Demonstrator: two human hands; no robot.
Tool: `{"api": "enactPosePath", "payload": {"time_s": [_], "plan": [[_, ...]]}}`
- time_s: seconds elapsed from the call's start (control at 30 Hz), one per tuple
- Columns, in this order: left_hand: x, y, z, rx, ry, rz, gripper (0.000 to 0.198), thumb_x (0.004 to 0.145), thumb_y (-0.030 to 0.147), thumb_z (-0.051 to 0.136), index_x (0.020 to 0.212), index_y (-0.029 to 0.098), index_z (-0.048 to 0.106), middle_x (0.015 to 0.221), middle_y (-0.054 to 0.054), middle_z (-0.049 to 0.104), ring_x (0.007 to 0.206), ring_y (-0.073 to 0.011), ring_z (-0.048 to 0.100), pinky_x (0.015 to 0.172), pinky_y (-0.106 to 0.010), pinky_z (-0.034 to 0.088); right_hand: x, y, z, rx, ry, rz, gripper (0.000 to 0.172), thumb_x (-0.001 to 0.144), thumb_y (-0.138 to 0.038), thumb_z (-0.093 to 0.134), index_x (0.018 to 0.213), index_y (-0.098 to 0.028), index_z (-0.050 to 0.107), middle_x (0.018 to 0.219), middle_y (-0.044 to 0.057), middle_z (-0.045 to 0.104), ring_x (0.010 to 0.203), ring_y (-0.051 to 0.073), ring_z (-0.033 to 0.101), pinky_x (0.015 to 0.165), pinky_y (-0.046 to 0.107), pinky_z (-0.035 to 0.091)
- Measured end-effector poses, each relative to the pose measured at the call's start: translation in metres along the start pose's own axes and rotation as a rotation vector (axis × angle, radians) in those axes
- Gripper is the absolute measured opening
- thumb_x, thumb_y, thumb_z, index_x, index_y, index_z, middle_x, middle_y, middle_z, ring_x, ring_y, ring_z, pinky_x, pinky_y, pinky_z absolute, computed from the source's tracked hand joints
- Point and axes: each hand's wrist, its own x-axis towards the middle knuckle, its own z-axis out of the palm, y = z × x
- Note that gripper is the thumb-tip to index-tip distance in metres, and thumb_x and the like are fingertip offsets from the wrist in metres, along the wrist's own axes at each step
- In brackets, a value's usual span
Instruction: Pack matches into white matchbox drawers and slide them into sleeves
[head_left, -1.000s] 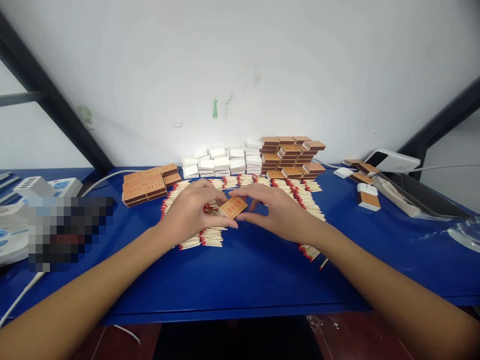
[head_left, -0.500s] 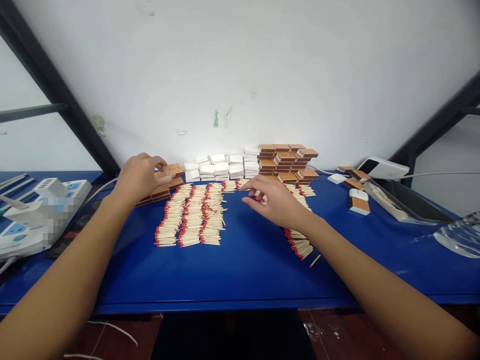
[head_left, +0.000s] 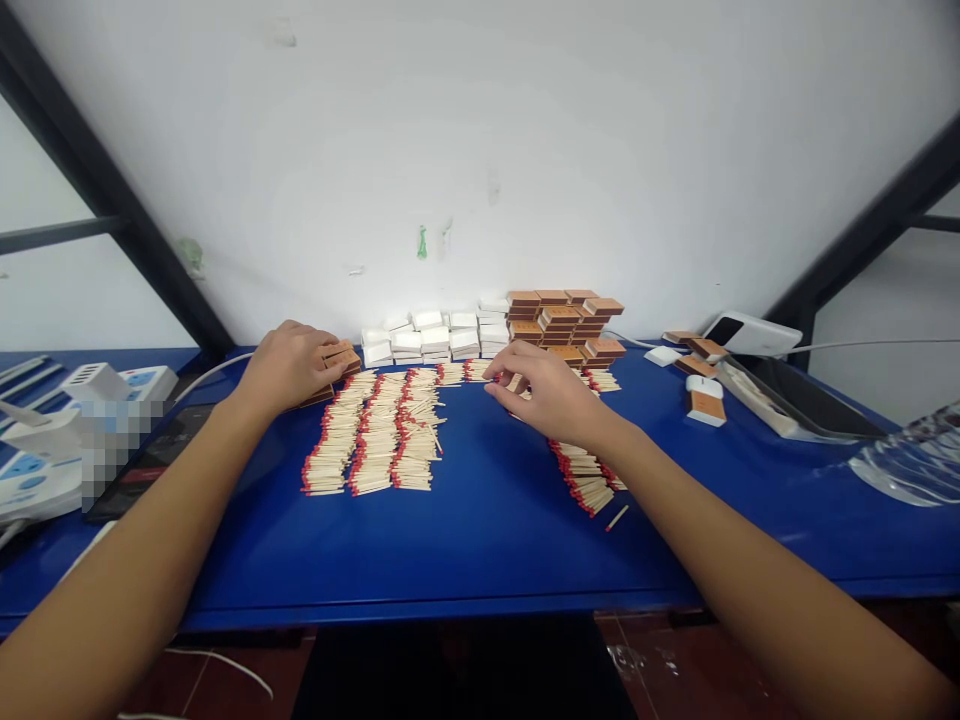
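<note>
My left hand (head_left: 289, 364) rests on a low pile of orange matchboxes (head_left: 337, 358) at the back left of the blue table (head_left: 480, 540), its fingers curled over the top box. My right hand (head_left: 544, 390) hovers over rows of red-tipped matches (head_left: 581, 475) near the middle, fingers loosely bent and apart, holding nothing I can see. More rows of matches (head_left: 375, 435) lie between the two hands. Behind them stand white inner trays (head_left: 431, 335) and a taller stack of orange matchboxes (head_left: 562, 320).
Power strips and a blurred patch (head_left: 90, 430) lie at the left edge. At the right are a few loose matchboxes (head_left: 705, 405), a white power bank (head_left: 754, 333), a long white strip (head_left: 772, 400) and clear plastic (head_left: 907, 465). One stray match (head_left: 617, 517) lies apart from the rows.
Both hands held one orange matchbox at the centre. The left hand then carried it back left onto the low pile and now rests there; the right hand stayed over the matches.
</note>
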Motion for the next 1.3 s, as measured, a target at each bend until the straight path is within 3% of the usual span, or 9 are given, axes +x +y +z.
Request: {"api": "enactPosePath", "payload": {"time_s": [0.27, 0.4, 0.57, 0.8, 0.97, 1.2, 1.3], "plan": [[-0.004, 0.008, 0.003, -0.075, 0.042, 0.067, 0.032, 0.098, 0.033, 0.063, 0.118, 0.014, 0.079, 0.107, -0.009, 0.079, 0.108, -0.0279, 0.063, 0.105, -0.039, 0.049, 0.002, 0.003, -0.007, -0.023, 0.037, 0.051, 0.014, 0.101, -0.031, 0.063, 0.099, -0.023, 0.075, 0.107, 0.009, 0.071, 0.084, 0.021, 0.067, 0.082, 0.042, 0.057], [-0.006, 0.013, 0.000, -0.101, 0.064, 0.052, 0.031, 0.099, 0.032, 0.062, 0.118, 0.015, 0.079, 0.106, -0.007, 0.079, 0.109, -0.0285, 0.063, 0.106, -0.039, 0.050, 0.003, 0.002, -0.012, -0.027, 0.070, 0.057, 0.015, 0.100, -0.031, 0.063, 0.096, -0.023, 0.075, 0.104, 0.009, 0.072, 0.084, 0.021, 0.067, 0.081, 0.043, 0.057], [-0.004, 0.015, 0.001, -0.070, 0.047, 0.057, 0.032, 0.095, 0.027, 0.061, 0.118, 0.013, 0.079, 0.112, -0.013, 0.080, 0.112, -0.0339, 0.066, 0.104, -0.047, 0.052, 0.005, 0.009, -0.020, -0.083, 0.110, 0.086, 0.018, 0.101, -0.033, 0.063, 0.092, -0.023, 0.074, 0.100, 0.009, 0.073, 0.086, 0.024, 0.068, 0.077, 0.042, 0.054], [-0.002, 0.029, 0.002, -0.104, 0.156, 0.155, 0.036, 0.102, 0.037, 0.053, 0.114, 0.017, 0.079, 0.115, -0.014, 0.081, 0.115, -0.0335, 0.068, 0.107, -0.049, 0.053, 0.004, 0.040, -0.033, -0.384, 0.217, 0.186, 0.018, 0.098, -0.024, 0.058, 0.085, -0.021, 0.071, 0.088, 0.008, 0.069, 0.082, 0.025, 0.064, 0.072, 0.038, 0.043], [-0.007, 0.056, 0.004, -0.202, 0.248, 0.291, 0.031, 0.103, 0.039, 0.057, 0.115, 0.019, 0.078, 0.106, -0.014, 0.080, 0.108, -0.0344, 0.070, 0.097, -0.052, 0.058, 0.012, 0.058, -0.023, -0.373, 0.157, 0.214, 0.017, 0.098, -0.024, 0.061, 0.090, -0.020, 0.075, 0.086, 0.008, 0.069, 0.080, 0.024, 0.063, 0.071, 0.036, 0.042], [-0.015, 0.081, 0.002, -0.276, 0.301, 0.427, 0.025, 0.107, 0.031, 0.058, 0.113, 0.017, 0.077, 0.102, -0.013, 0.078, 0.101, -0.0308, 0.069, 0.092, -0.049, 0.058, 0.045, 0.064, 0.000, -0.440, 0.046, 0.197, 0.030, 0.105, -0.031, 0.060, 0.127, -0.019, 0.077, 0.109, 0.014, 0.075, 0.092, 0.027, 0.067, 0.075, 0.036, 0.043], [-0.016, 0.086, 0.001, -0.288, 0.292, 0.453, 0.023, 0.107, 0.030, 0.058, 0.113, 0.016, 0.076, 0.101, -0.012, 0.078, 0.101, -0.0300, 0.068, 0.092, -0.048, 0.057, 0.058, 0.065, 0.001, -0.504, 0.003, 0.212, 0.025, 0.106, -0.029, 0.059, 0.117, -0.018, 0.079, 0.112, 0.015, 0.074, 0.095, 0.028, 0.066, 0.078, 0.037, 0.043]]}}
